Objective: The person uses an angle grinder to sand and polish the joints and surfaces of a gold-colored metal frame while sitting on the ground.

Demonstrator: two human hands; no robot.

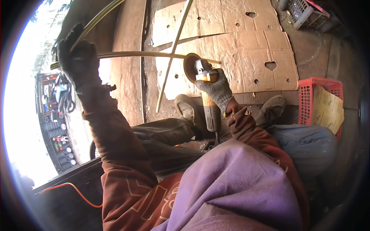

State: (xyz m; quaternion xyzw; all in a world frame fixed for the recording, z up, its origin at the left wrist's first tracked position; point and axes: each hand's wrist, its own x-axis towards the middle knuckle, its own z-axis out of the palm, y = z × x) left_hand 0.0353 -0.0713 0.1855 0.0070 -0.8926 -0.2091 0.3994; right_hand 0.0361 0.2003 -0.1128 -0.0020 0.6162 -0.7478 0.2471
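Observation:
A dark glove covers my left hand (80, 61), whose fingers curl round metal rods at the far left. One of them, a curved brassy rod (102, 16), rises toward the top edge. A long metal rod (140, 54) runs from beside this hand to the right, crossing a slanting metal rod (175, 44). My right hand (217, 87), in a grey glove, grips a yellow and grey angle grinder (210, 111). The grinder's round disc (189, 68) is at the long rod near its right end; whether they touch I cannot tell.
Flattened cardboard sheets (235, 50) with holes lie on the floor beneath the rods. A red plastic crate (306, 98) holding a yellowish sheet stands right of my shoes. Another crate (306, 15) is at the upper right. An orange cord (71, 185) runs at lower left.

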